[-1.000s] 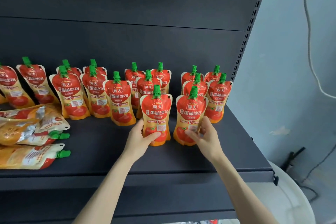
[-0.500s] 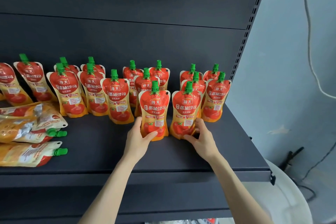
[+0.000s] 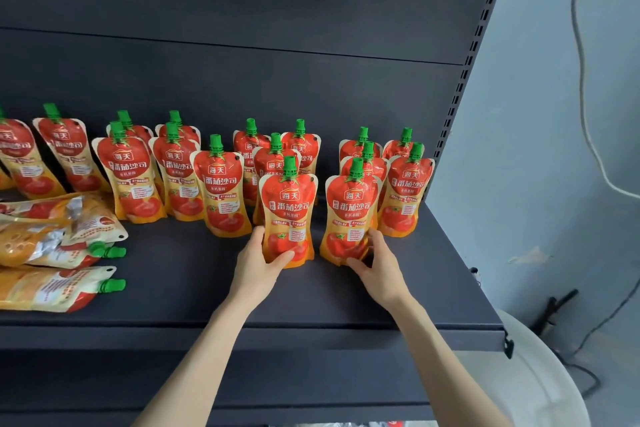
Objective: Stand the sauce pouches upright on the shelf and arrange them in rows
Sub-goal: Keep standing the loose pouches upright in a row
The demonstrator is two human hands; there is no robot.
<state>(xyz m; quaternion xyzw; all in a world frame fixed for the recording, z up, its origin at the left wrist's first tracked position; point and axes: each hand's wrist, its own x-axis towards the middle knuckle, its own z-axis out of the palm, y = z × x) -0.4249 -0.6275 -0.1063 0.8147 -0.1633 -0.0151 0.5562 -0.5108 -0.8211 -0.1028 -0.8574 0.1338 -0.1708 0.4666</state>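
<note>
two sauce pouches are held upright at the front of the shelf (image 3: 194,274), each on its base, long axis vertical, green cap on top. the left front pouch (image 3: 287,215) is clasped low down by the left grip (image 3: 258,263), thumb across its face and fingers round its left edge. the right front pouch (image 3: 351,215) is pinched near its base by the right grip (image 3: 379,265), thumb in front, fingers round its right edge. each pouch rises just beyond its own grip, and a narrow gap is kept between the two. beyond the grips, the standing pouches (image 3: 221,184) are ranged in staggered rows towards the back panel. well out to the left of the left grip, the lying pouches (image 3: 45,289) are seen flat, caps pointing towards the grips. the left grip is judged the nearer for fetching them.
</note>
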